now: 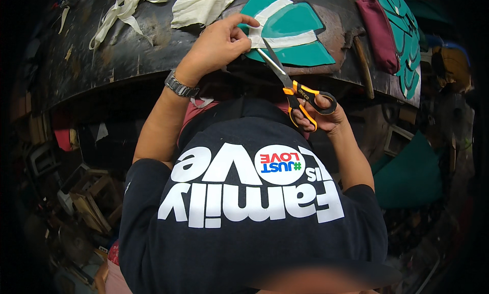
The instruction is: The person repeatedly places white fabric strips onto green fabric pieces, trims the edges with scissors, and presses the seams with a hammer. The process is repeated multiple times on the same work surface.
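"What's closest?"

"The right hand (322,115), over the near edge of the bench (117,67). Its fingers are wrapped through the handles of the black-and-orange scissors (287,81)."

"Why at that slant?"

"Probably to let the blades reach the work while the wrist stays low. They're parted, tips at the left end of the white strips (290,41)."

"And the other hand?"

"The left hand (216,48) comes in from the side, likely to steady that end and leave the blades room. Index finger and thumb are spread at the strips, the rest curled; I can't tell whether they pinch anything."

"Where's the green piece?"

"The green piece (293,21) lies flat on the bench, just beyond the blades, the strips running across it. Its right side overlaps a brown slab (334,26), perhaps a firm backing."

"Farther off?"

"A maroon pouch (378,34) to the right, beside more green pieces (409,64), and a pale cloth (204,6) far left, maybe set aside."
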Tool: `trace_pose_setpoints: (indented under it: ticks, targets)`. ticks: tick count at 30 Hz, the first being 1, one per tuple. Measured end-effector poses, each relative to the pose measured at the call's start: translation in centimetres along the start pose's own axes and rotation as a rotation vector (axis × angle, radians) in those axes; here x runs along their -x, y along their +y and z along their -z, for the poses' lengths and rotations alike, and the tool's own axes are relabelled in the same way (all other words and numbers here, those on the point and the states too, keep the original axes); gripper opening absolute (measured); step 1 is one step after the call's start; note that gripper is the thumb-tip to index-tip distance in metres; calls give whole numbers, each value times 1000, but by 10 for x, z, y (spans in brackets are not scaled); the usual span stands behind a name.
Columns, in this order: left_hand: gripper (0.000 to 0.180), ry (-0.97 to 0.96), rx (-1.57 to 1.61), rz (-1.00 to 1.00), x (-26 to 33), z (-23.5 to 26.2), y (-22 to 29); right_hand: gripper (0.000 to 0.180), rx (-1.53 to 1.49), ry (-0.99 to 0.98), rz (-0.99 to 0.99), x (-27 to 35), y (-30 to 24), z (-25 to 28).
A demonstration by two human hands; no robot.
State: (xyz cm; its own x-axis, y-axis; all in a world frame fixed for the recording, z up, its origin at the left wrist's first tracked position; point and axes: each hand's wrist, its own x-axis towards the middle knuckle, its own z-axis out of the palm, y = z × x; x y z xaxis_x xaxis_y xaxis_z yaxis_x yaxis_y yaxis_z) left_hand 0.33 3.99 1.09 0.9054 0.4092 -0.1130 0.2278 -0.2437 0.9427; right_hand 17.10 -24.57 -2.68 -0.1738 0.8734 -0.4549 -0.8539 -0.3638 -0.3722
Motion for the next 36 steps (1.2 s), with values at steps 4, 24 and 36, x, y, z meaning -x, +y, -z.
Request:
trace_pose_setpoints:
  ticks: [4, 24, 36]
  targets:
    - [41, 54, -120, -19, 3, -4, 6, 82, 4, -13, 16, -10, -3, 6]
    - [29, 265, -15, -118, 27, -7, -6, 51, 1015, 404, 507, -4, -88, -52]
    - [34, 379, -238, -115, 32, -9, -2, 21, 2127, 1033, 686, -125, -224, 3]
